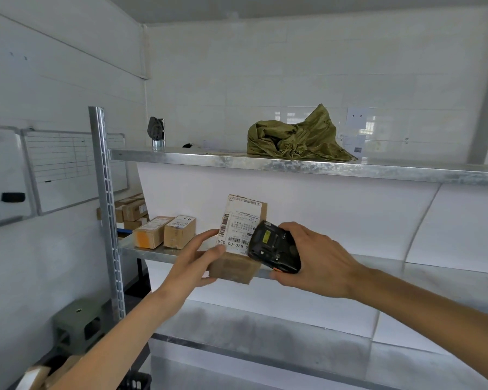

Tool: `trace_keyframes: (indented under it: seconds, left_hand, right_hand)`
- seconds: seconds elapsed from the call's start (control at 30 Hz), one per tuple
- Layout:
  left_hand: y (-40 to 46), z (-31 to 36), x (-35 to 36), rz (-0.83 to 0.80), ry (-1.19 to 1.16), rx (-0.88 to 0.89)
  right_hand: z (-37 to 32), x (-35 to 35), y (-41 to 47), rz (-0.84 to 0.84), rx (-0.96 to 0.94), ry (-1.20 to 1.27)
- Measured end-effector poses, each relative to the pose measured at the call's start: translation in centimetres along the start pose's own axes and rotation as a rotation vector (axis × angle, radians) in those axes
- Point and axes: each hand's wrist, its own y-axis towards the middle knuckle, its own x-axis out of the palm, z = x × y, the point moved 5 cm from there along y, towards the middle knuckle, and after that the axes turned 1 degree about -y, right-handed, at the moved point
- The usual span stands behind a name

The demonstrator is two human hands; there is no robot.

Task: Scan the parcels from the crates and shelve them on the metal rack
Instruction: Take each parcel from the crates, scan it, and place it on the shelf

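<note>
My left hand (pixel 193 261) grips a small brown cardboard parcel (pixel 238 243) by its left side, holding it in front of the middle shelf of the metal rack (pixel 293 164). Its white shipping label with barcodes faces me. My right hand (pixel 319 261) holds a black handheld scanner (pixel 275 250) right against the label's lower right corner, covering part of it. Two more small brown parcels (pixel 165 231) stand side by side on the middle shelf to the left.
A crumpled olive-green sack (pixel 299 136) lies on the top shelf, with a dark object (pixel 155 129) at its left end. Behind the rack post (pixel 106 209) are stacked cartons (pixel 130 211) and a whiteboard (pixel 59 167). A green stool (pixel 78 323) stands lower left.
</note>
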Motion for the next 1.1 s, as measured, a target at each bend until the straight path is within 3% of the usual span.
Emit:
trace_keyframes:
  seconds: [0.2, 0.33, 0.47, 0.77, 1.1]
  left_hand:
    - [0.4, -1.9, -1.8, -0.061, -0.034, -0.091]
    - [1.0, -3.4, -3.2, -0.129, 0.008, -0.067]
    - [3.1, -5.1, -4.8, -0.089, 0.101, -0.015]
    - [13.9, -9.6, -9.4, 0.008, 0.334, 0.061]
    - [23.6, -16.1, -13.1, 0.015, 0.37, -0.074]
  right_hand:
    - [-1.9, 2.9, 2.0, 0.073, 0.008, 0.165]
    - [-2.3, 5.1, 3.7, 0.117, 0.041, 0.265]
    - [-1.6, 7.9, 7.0, 0.151, 0.111, 0.345]
    - [2.7, 16.9, 18.0, 0.105, 0.141, 0.397]
    - [5.5, 24.7, 28.0, -0.016, 0.152, 0.359]
